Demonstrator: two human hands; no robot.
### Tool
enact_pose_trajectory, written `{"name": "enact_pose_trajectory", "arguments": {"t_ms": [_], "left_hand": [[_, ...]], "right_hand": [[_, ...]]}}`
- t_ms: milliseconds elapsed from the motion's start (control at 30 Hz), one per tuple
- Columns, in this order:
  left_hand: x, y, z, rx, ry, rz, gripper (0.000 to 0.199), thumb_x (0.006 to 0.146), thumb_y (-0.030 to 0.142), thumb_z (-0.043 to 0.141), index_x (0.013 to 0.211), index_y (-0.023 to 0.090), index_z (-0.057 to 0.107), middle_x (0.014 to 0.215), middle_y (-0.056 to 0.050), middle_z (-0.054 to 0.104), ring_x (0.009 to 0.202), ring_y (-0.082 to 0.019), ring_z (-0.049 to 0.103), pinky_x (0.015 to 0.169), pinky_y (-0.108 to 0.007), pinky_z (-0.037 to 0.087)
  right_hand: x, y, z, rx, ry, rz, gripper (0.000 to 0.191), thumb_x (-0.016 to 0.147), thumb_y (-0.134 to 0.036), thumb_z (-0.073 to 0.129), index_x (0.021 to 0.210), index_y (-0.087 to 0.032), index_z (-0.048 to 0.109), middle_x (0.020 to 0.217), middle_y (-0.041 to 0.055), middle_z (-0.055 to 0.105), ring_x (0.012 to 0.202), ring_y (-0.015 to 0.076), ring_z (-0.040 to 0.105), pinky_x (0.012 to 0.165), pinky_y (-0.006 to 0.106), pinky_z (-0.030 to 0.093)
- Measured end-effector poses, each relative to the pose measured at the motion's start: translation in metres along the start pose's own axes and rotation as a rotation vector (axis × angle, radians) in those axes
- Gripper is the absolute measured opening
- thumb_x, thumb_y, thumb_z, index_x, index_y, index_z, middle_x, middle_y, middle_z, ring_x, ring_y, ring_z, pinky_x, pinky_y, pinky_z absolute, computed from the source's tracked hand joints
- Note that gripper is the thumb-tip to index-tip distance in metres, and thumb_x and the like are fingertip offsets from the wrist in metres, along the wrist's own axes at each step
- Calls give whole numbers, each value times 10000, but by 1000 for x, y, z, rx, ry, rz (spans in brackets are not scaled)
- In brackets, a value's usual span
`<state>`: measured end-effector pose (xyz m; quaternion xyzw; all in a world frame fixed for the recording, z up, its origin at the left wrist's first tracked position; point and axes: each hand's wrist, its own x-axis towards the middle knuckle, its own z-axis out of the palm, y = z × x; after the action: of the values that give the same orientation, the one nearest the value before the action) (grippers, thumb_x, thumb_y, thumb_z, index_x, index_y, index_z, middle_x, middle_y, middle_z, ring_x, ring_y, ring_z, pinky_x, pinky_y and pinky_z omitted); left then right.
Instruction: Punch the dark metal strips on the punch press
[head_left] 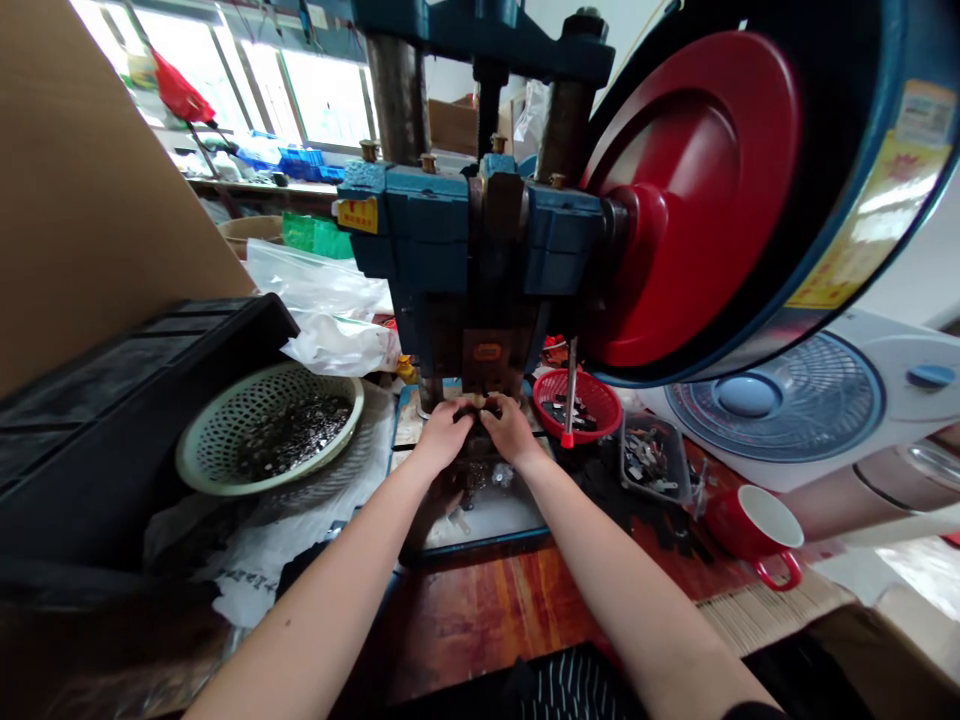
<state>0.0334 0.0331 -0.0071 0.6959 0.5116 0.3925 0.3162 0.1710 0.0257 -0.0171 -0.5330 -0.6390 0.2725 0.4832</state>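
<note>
Both hands meet under the ram of a blue press (427,230), close to its lower tooling. My left hand (448,432) has its fingers curled inward, the fingertips at a small piece too small to make out. Just to its right, my right hand (510,428) is bent the same way, thumb and fingers pressed together at the same spot. Below the hands, the press's pale base plate (491,515) carries small metal bits and a dark reflection.
A pale green basket (196,455) of small dark parts stands left. To the right are a red basket (611,408), a clear box (686,480) of metal pieces, a red mug (739,525) and a fan (765,395). The press's red wheel (705,200) hangs overhead.
</note>
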Motion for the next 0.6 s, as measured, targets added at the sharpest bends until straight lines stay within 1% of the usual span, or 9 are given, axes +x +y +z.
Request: {"name": "enact_pose_trajectory", "arguments": {"t_ms": [100,333,467,533,600], "left_hand": [[0,0,1,3,10,-1,316,753,215,458,983,172,671,1040,-59,679,1033,-226,582,969,-360,401],[-1,-1,0,30,33,28,306,753,217,489,991,156,672,1060,-88,663,1056,-241,565,986,-365,382],[-1,-2,1,31,47,41,272,775,234,497,974,175,673,1044,-78,666,1060,-231,563,990,-365,378],[-3,0,-1,27,74,36,291,793,253,497,1030,177,648,1070,-79,655,1058,-224,564,982,-367,386],[-10,4,-9,21,127,13,348,817,290,489,1123,166,597,1123,-99,626,1052,-226,564,959,-376,402]], "right_hand": [[0,0,0,-11,3,-6,196,739,-163,517,902,-151,627,948,65,641,932,188,573,874,326,431],[-3,-1,1,-28,23,-22,206,727,-153,519,901,-174,628,943,46,632,947,184,562,895,318,417],[-1,1,4,-15,46,-11,179,737,-168,527,885,-169,629,927,54,635,937,191,566,883,322,421],[-1,2,3,-1,69,6,173,761,-200,524,899,-172,624,921,53,636,905,186,574,848,313,436],[-7,3,-2,13,115,37,195,801,-250,501,941,-172,613,931,60,631,871,179,578,812,306,446]]}}
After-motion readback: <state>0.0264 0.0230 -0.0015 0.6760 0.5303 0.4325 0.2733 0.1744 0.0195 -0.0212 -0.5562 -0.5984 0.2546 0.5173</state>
